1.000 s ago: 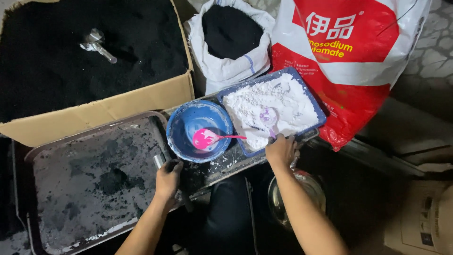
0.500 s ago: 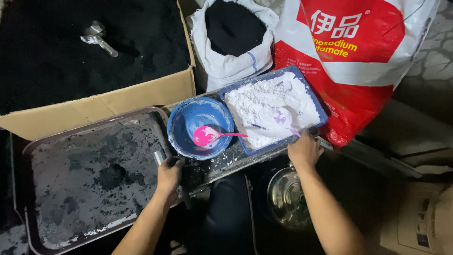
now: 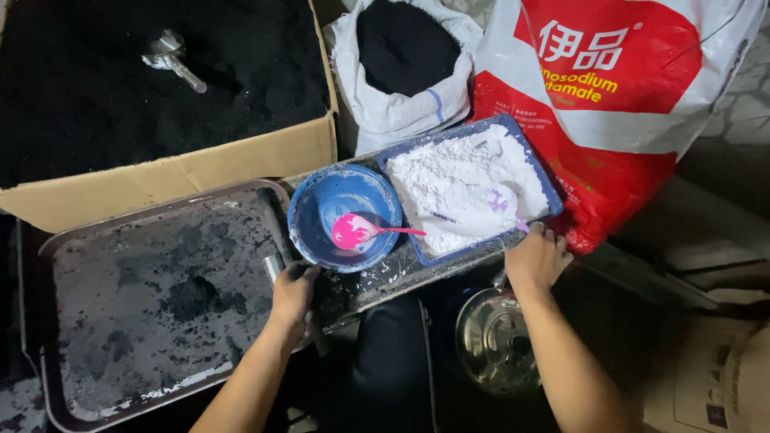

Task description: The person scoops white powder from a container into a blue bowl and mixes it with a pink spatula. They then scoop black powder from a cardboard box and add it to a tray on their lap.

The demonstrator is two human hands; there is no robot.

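Left hand (image 3: 290,295) curling, grip closing on small metal cylinder (image 3: 273,267) beside blue bowl (image 3: 321,240) | right hand (image 3: 536,258) gripping blue tray (image 3: 553,196) corner, powder lying beyond fingers.

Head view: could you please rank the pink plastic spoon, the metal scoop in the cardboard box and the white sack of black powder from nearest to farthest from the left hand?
From the left hand:
1. Pink plastic spoon, in the blue bowl just above.
2. White sack of black powder, up and to the right.
3. Metal scoop, far upper left in the cardboard box.
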